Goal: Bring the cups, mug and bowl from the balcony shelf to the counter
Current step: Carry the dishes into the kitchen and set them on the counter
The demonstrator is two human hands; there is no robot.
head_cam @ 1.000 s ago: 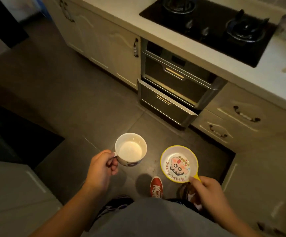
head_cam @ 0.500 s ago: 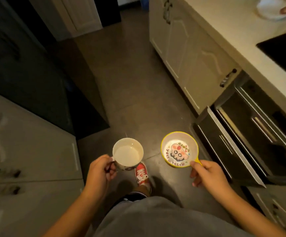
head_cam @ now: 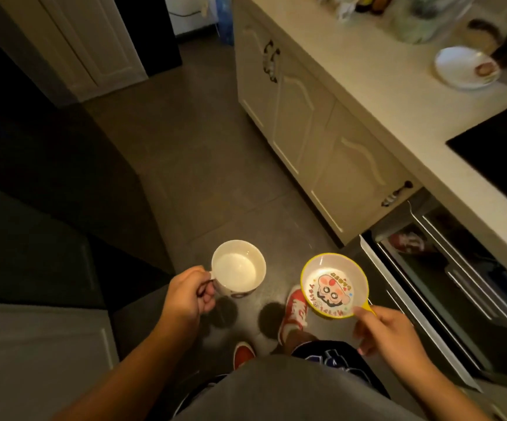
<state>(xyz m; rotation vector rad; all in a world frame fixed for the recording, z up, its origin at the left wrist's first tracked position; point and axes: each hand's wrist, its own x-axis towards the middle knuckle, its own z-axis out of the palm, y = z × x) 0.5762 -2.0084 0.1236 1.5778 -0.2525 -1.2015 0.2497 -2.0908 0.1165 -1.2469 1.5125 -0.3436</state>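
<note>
Floor [head_cam: 185,165]: large matt grey-brown tiles with thin grout lines, dimly lit. Table [head_cam: 376,95]: a long pale worktop with a smooth, flat surface and a straight front edge, running along the right side; a glossy black hob panel [head_cam: 501,153] is set into it. Below it stand cream cabinet doors [head_cam: 300,117] with raised arched mouldings and dark metal handles, and beside them a pulled-out steel drawer [head_cam: 422,311] with a brushed front. On the worktop's far end lies a shallow white dish [head_cam: 464,66], round and glazed; items behind it are too blurred to identify. Mug [head_cam: 238,274]: cylindrical, glossy cream ceramic, upright, interior plain, held in the air above the floor, left of the bowl and clear of it. Bowl [head_cam: 332,285]: round, shallow, smooth and plastic-looking, with a yellow rim, a short yellow tab handle and a cartoon face printed inside; it is held level over the floor, near the drawer. Left hand [head_cam: 187,296]: forearm extended forward, fingers curled tight through the mug's handle, knuckles up. Right hand [head_cam: 391,335]: forearm angled inward, thumb on top pinching the bowl's handle, remaining fingers loosely bent beneath. Red shoes [head_cam: 294,311] with white soles stand on the tiles below.
</note>
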